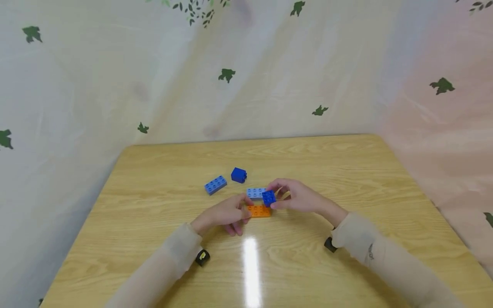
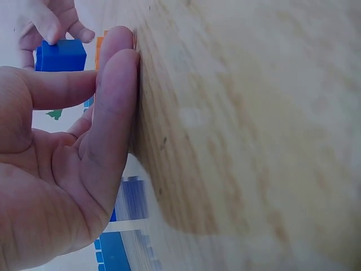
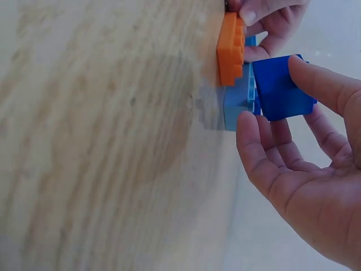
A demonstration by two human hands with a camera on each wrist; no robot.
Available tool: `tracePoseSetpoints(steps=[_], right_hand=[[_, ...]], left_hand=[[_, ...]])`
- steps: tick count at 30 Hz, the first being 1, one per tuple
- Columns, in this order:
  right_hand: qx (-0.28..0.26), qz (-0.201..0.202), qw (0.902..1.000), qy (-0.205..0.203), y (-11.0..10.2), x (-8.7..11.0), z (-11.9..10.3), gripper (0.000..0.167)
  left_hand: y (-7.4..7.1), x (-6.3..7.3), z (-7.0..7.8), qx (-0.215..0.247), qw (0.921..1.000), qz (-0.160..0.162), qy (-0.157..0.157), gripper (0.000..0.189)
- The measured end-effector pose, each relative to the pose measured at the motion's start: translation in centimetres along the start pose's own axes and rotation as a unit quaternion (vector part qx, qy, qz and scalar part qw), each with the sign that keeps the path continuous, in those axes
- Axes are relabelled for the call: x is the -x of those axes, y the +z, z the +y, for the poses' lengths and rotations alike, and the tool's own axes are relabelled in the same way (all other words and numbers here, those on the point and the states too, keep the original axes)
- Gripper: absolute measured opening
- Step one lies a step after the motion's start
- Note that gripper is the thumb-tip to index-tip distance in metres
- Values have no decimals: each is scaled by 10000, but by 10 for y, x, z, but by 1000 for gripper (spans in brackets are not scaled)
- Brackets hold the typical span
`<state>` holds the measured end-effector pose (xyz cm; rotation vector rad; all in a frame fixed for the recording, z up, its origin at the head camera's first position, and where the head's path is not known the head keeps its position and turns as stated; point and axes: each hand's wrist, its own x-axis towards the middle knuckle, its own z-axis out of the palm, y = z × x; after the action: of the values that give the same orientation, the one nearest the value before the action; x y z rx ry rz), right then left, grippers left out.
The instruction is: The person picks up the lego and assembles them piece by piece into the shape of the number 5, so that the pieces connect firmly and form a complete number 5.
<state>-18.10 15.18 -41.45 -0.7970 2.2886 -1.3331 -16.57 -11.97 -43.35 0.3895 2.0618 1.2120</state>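
Note:
A dark blue toy brick (image 3: 282, 87) is pinched between the thumb and fingers of my right hand (image 1: 298, 196), held above the table. Beneath it, a light blue brick (image 1: 255, 193) lies on the table, partly covered from the head view. Nearer to me lies a long orange brick (image 1: 259, 211), studs up. At the orange brick's left end, my left hand (image 1: 228, 213) grips it with thumb and index finger, while its other fingers rest by the tabletop. The left wrist view shows that hand (image 2: 73, 130) hiding most of the orange brick.
Farther back on the wooden table (image 1: 161, 171), another dark blue brick (image 1: 239, 175) lies on its side. A medium blue brick (image 1: 215, 185) with studs up sits to its left. A leaf-patterned cloth (image 1: 250, 98) hangs behind the table.

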Motion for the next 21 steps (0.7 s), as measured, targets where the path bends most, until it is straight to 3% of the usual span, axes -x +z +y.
tracePoseSetpoints(steps=[6,21], right_hand=[[-174,-123,9996,183,8,-4,3,37],[-98,-298,9994,177,16,0,5,37]], left_hand=[[-2,-1,3,-21,10000,-13,-21,35],[1,2,7,-15,10000,44,-65,38]])
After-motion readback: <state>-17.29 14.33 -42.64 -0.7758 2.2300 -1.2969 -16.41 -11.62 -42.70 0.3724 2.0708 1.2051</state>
